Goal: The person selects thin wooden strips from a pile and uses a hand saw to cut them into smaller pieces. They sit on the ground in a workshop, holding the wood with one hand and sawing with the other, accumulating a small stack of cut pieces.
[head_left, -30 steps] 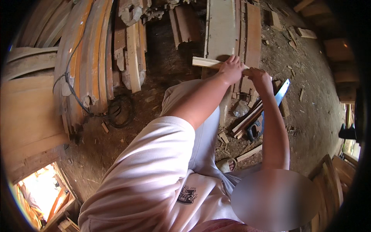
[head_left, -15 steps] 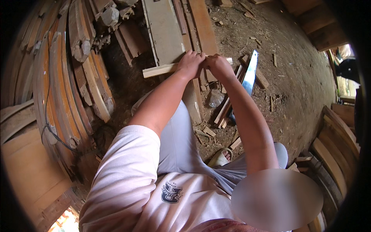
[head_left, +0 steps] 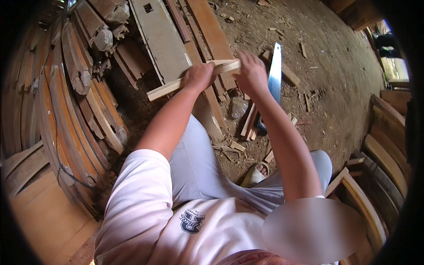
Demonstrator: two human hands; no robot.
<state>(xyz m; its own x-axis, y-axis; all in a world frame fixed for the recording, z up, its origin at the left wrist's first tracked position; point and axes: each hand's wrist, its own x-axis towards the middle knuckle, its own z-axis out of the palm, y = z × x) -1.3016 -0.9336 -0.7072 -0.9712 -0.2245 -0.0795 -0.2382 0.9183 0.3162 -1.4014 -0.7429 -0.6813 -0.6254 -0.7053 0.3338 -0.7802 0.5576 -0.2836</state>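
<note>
Compared with half a second ago, the hands have parted along the pale wood strip (head_left: 165, 90), which slants more in a view that has itself turned. Nearest the body, the sandaled foot (head_left: 255, 175) rests on the floor (head_left: 340, 92) with its toes bare, so a dropped offcut or a slipping tool could hurt them. Just beyond lie loose wood scraps (head_left: 237, 146) and a clear plastic bag (head_left: 239, 108), which could trip or slide under a shifting foot. The saw (head_left: 274, 75) lies beside the right forearm in view; how much height separates them I cannot tell, but a careless pull-back could bring skin onto the teeth. Farther out, the left hand (head_left: 199, 77) closes around the middle of the strip, while the right hand (head_left: 252, 73) is at its right end, whether pinching or only touching I cannot tell. A weak hold there could let the strip twist, and rough edges could leave splinters. The strip crosses over the pale panel (head_left: 161, 39) and brown board (head_left: 212, 33); uneven support there could make it rock.
</note>
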